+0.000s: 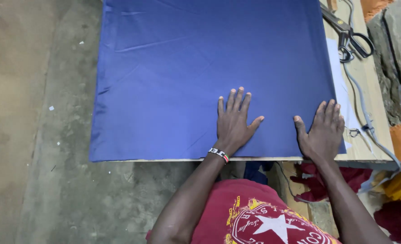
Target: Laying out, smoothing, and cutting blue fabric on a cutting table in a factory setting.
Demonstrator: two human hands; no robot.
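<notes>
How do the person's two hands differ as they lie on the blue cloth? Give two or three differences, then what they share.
The left hand lies well inside the blue cloth; the right hand lies at the cloth's right edge. The left hand's wrist wears a beaded band; the right hand's wrist is bare. The left hand reaches slightly farther up the cloth than the right hand. Both lie flat, palms down, fingers spread, holding nothing.

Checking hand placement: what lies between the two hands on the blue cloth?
Only bare blue cloth between left hand and right hand, head view.
</notes>
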